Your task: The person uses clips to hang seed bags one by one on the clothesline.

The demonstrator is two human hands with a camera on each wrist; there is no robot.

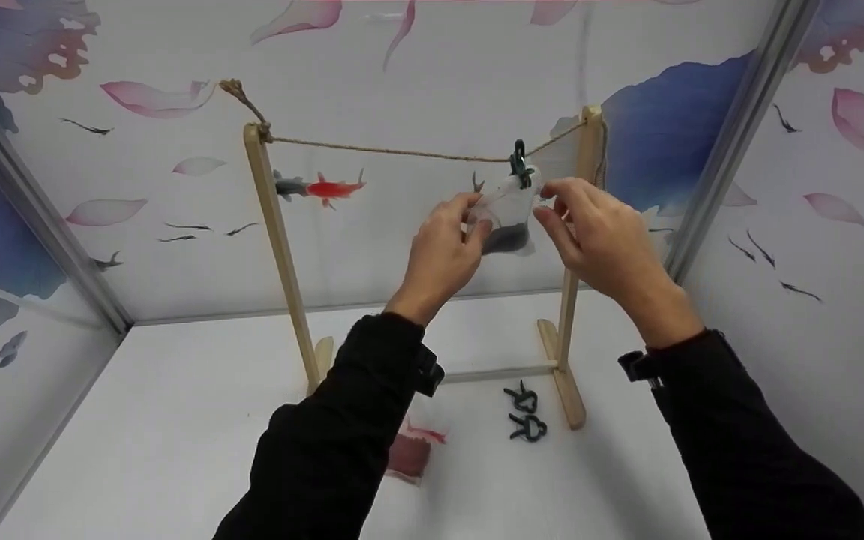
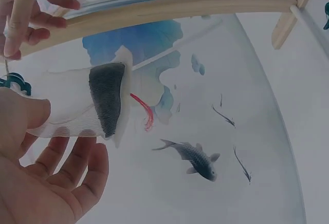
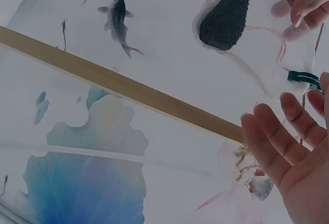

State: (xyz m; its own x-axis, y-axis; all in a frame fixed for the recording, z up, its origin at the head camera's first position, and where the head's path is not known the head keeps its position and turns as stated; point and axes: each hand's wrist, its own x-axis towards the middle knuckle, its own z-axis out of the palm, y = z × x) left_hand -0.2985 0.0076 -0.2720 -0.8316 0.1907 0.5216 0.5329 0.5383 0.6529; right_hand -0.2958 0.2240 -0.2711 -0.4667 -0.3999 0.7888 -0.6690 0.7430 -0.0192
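Observation:
A sheer white sock [image 1: 508,225] with a dark toe hangs from a twine line [image 1: 387,152] strung across a wooden rack [image 1: 278,247]. A dark green clip [image 1: 520,166] pins its top. My left hand [image 1: 443,251] pinches the sock's left edge, thumb lying on the cloth. My right hand [image 1: 597,240] pinches the top right edge just under the clip. In the left wrist view the sock [image 2: 108,98] stretches from my left thumb [image 2: 23,113] towards the clip [image 2: 13,81]. The right wrist view shows the sock [image 3: 226,13], the clip [image 3: 303,77] and my right hand's straight fingers [image 3: 288,142].
Two loose dark clips [image 1: 522,399] [image 1: 527,427] lie on the white table by the rack's right foot [image 1: 568,390]. A pink cloth [image 1: 409,450] lies partly under my left sleeve. Booth walls printed with fish and petals close in at the back and on both sides.

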